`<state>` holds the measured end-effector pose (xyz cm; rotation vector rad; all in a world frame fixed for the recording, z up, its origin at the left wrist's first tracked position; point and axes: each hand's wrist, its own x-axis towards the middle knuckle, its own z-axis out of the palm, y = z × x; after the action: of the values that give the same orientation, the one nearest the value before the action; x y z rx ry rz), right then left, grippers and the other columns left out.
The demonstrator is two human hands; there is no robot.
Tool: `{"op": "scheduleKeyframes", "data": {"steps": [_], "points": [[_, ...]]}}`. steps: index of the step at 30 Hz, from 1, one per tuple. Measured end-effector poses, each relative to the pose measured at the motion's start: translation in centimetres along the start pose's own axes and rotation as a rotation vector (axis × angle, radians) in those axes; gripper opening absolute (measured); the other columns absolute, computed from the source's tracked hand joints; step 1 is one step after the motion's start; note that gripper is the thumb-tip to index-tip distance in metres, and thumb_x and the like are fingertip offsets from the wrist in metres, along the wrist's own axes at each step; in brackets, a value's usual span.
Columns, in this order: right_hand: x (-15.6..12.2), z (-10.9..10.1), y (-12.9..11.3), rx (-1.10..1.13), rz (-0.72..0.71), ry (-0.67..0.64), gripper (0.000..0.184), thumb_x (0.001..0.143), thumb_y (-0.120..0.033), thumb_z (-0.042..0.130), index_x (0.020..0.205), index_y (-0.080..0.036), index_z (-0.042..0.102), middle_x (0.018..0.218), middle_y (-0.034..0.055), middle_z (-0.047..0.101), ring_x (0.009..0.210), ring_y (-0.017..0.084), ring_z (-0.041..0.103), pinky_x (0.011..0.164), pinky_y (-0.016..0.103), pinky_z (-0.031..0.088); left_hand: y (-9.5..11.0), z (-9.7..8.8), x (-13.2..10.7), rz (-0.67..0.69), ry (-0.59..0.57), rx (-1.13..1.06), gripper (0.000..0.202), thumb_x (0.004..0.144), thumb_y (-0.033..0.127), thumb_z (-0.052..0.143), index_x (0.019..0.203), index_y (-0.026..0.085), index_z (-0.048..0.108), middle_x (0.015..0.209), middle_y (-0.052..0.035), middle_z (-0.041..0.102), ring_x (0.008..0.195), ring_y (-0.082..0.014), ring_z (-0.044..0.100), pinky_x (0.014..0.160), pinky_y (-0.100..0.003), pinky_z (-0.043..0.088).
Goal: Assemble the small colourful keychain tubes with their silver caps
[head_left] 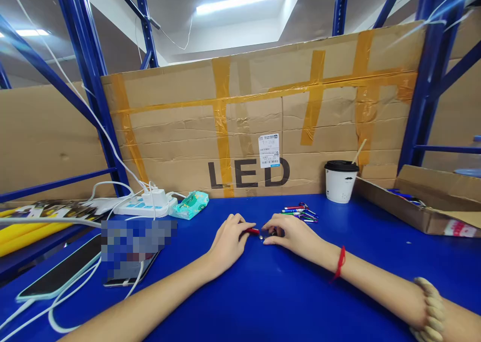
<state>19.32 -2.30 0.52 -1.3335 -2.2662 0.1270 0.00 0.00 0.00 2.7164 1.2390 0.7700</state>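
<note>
Both my hands rest on the blue table, close together at its middle. My left hand is closed, pinching a small red object at its fingertips. My right hand is closed on the other end, where a small metal part shows between the fingers. A red string circles my right wrist, and a beaded bracelet sits further up that arm. Just behind my right hand lies a small pile of coloured carabiner-like clips.
A white paper cup with a black lid stands at the back right, next to an open cardboard box. At the left are a power strip, a tissue pack, phones and white cables. A taped cardboard wall marked LED closes the back.
</note>
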Motion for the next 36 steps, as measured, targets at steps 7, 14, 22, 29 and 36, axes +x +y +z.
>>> {"op": "scheduleKeyframes", "data": {"steps": [7, 14, 22, 29, 36], "points": [[0.2, 0.5, 0.4, 0.138, -0.037, 0.021, 0.021, 0.076, -0.026, 0.064, 0.094, -0.017, 0.066, 0.086, 0.0051, 0.062, 0.071, 0.015, 0.059, 0.068, 0.027, 0.047, 0.2, 0.0, -0.1, -0.034, -0.018, -0.049, 0.031, 0.083, 0.021, 0.046, 0.111, 0.024, 0.060, 0.090, -0.0036, 0.055, 0.085, -0.0173, 0.055, 0.077, -0.030, 0.046], [0.1, -0.1, 0.2, 0.032, -0.035, 0.063, 0.019, 0.081, -0.030, 0.057, 0.096, -0.020, 0.065, 0.088, 0.0043, 0.063, 0.077, 0.016, 0.059, 0.070, 0.027, 0.046, 0.0, 0.0, 0.0, -0.002, -0.026, -0.042, 0.028, 0.086, 0.021, 0.044, 0.108, 0.026, 0.060, 0.090, -0.0036, 0.055, 0.088, -0.0186, 0.053, 0.080, -0.032, 0.043], [-0.3, -3.0, 2.2, -0.494, 0.309, 0.085, 0.027, 0.083, -0.008, 0.044, 0.098, -0.021, 0.064, 0.099, 0.0059, 0.063, 0.089, 0.020, 0.061, 0.066, 0.026, 0.043, -0.3, 0.1, 0.0, 0.003, 0.008, -0.060, 0.024, 0.086, 0.019, 0.043, 0.105, 0.023, 0.057, 0.097, -0.0040, 0.057, 0.091, -0.0193, 0.052, 0.080, -0.035, 0.041], [-0.5, -3.3, 2.5, -0.600, 0.441, -0.054, 0.025, 0.080, -0.006, 0.051, 0.096, -0.020, 0.064, 0.098, 0.0088, 0.064, 0.091, 0.023, 0.060, 0.063, 0.027, 0.041, 0.0, 0.0, 0.0, -0.039, -0.026, 0.026, 0.026, 0.085, 0.025, 0.047, 0.110, 0.024, 0.056, 0.094, -0.0039, 0.060, 0.088, -0.0216, 0.053, 0.075, -0.035, 0.040], [-0.5, -2.9, 2.3, -0.617, 0.403, -0.054, 0.019, 0.084, -0.018, 0.052, 0.101, -0.017, 0.061, 0.100, 0.0114, 0.060, 0.093, 0.024, 0.058, 0.066, 0.030, 0.044, 0.1, 0.0, 0.0, -0.074, -0.023, 0.048, 0.025, 0.084, 0.022, 0.047, 0.106, 0.023, 0.058, 0.092, -0.0038, 0.061, 0.088, -0.0213, 0.052, 0.076, -0.035, 0.040]]}}
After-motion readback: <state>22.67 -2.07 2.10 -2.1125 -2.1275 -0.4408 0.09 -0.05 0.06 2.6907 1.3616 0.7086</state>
